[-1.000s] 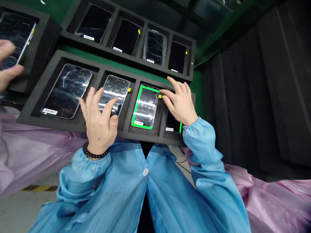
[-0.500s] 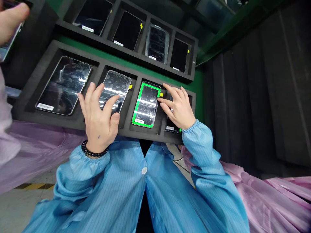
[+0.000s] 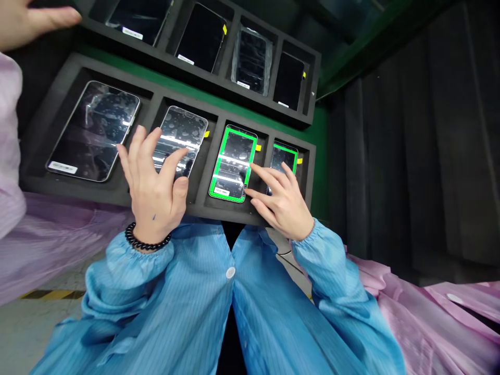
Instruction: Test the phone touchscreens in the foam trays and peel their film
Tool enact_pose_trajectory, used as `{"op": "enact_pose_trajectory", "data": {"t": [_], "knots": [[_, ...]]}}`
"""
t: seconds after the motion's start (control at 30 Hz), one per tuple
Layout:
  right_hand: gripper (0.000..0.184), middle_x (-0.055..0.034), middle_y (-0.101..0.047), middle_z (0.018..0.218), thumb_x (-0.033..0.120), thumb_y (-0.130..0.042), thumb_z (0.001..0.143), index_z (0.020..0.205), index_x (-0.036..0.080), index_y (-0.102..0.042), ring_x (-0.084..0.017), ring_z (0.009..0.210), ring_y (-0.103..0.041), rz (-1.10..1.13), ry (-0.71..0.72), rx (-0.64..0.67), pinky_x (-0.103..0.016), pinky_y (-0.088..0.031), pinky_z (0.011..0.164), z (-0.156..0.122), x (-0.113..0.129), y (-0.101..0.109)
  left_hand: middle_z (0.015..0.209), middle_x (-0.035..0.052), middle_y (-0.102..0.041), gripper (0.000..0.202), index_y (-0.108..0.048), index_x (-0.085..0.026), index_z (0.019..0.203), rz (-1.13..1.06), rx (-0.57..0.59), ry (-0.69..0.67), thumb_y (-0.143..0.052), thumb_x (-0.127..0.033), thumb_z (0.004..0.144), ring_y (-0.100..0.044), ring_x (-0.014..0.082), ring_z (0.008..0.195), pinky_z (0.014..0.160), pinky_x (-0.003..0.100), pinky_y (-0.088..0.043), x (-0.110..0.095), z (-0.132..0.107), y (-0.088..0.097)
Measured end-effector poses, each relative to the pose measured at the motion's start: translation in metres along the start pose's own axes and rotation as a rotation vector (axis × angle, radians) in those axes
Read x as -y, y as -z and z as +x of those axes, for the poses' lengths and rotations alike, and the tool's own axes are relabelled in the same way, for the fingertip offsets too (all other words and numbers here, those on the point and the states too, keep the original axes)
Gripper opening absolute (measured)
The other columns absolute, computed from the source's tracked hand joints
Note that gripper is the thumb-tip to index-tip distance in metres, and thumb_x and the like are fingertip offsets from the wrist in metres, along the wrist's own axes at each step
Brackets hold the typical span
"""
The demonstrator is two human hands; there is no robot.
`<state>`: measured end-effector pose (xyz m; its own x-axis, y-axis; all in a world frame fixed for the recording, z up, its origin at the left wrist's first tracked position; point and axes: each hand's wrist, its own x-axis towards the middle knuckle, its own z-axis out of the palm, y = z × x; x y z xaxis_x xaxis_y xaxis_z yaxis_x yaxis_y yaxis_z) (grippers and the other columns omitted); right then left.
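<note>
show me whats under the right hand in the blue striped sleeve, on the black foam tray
Under the right hand lies a dark glass phone with a bright green border, in the end slot of the black foam tray. Only its top shows; the lower part is covered.

1. Phone [image 3: 180, 136]: sits in the second slot from the left of the black foam tray [image 3: 156, 101]. Its bare, glossy glass is speckled with droplet-like marks, a yellow tab [image 3: 206, 134] is at its right edge, and its lower end lies under the left hand [image 3: 150, 192].
2. Green-framed phone [image 3: 233, 164]: lies uncovered in the third slot, with a bright green border, a white label [image 3: 221, 191] at its lower end, and the right hand [image 3: 283, 200] just beside it.
3. End phone [image 3: 282, 158]: lies in the last slot at the tray's right end, with green along its top edge and its lower part under the right hand.
</note>
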<state>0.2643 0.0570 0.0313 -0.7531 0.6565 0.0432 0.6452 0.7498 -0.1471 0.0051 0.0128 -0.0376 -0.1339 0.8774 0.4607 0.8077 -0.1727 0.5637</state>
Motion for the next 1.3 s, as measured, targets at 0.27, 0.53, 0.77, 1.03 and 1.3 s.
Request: {"op": "enact_pose_trajectory", "data": {"t": [0.27, 0.53, 0.77, 1.03, 1.3], "knots": [[0.033, -0.0072, -0.052, 0.155, 0.03, -0.047, 0.103, 0.104, 0.024, -0.079, -0.028, 0.133, -0.055, 0.05, 0.086, 0.036, -0.062, -0.028, 0.123, -0.01, 0.014, -0.002, 0.16, 0.0112, -0.038, 0.064, -0.062, -0.023, 0.137, 0.0, -0.005, 0.028, -0.022, -0.059, 0.104, -0.023, 0.0327, 0.156, 0.128, 0.06, -0.007, -0.003, 0.001, 0.003], [0.036, -0.0073, -0.059, 0.149, 0.03, -0.045, 0.104, 0.102, 0.025, -0.08, -0.026, 0.129, -0.058, 0.07, 0.009, -0.118, -0.055, -0.031, 0.122, -0.013, -0.009, 0.009, 0.16, 0.0108, -0.039, 0.062, -0.062, -0.024, 0.136, 0.003, -0.008, 0.028, -0.023, -0.058, 0.104, -0.023, 0.033, 0.156, 0.128, 0.061, -0.007, -0.003, 0.001, 0.0], [0.043, -0.0098, -0.05, 0.155, 0.039, -0.034, 0.107, 0.118, 0.025, -0.073, -0.029, 0.137, -0.049, -0.08, -0.384, -0.273, -0.057, -0.033, 0.118, -0.005, -0.067, -0.001, 0.16, 0.0116, -0.039, 0.059, -0.062, -0.024, 0.138, -0.019, -0.015, 0.03, -0.027, -0.056, 0.103, -0.024, 0.0342, 0.156, 0.128, 0.06, -0.006, -0.003, -0.001, 0.0], [0.041, -0.0085, -0.04, 0.163, 0.04, -0.035, 0.107, 0.123, 0.027, -0.071, -0.028, 0.14, -0.045, -0.085, -0.366, -0.105, -0.059, -0.025, 0.123, 0.022, -0.073, -0.008, 0.161, 0.0082, -0.038, 0.055, -0.062, -0.027, 0.138, -0.023, -0.022, 0.047, -0.029, -0.053, 0.102, -0.024, 0.0329, 0.156, 0.128, 0.06, -0.006, -0.004, -0.001, -0.001], [0.038, -0.0084, -0.04, 0.163, 0.038, -0.04, 0.106, 0.125, 0.026, -0.071, -0.03, 0.141, -0.045, -0.102, -0.326, -0.043, -0.061, -0.026, 0.123, 0.015, -0.064, -0.007, 0.161, 0.0079, -0.039, 0.057, -0.063, -0.026, 0.138, -0.014, -0.022, 0.057, -0.028, -0.053, 0.101, -0.024, 0.0338, 0.155, 0.128, 0.06, -0.006, -0.004, -0.001, 0.0]]}}
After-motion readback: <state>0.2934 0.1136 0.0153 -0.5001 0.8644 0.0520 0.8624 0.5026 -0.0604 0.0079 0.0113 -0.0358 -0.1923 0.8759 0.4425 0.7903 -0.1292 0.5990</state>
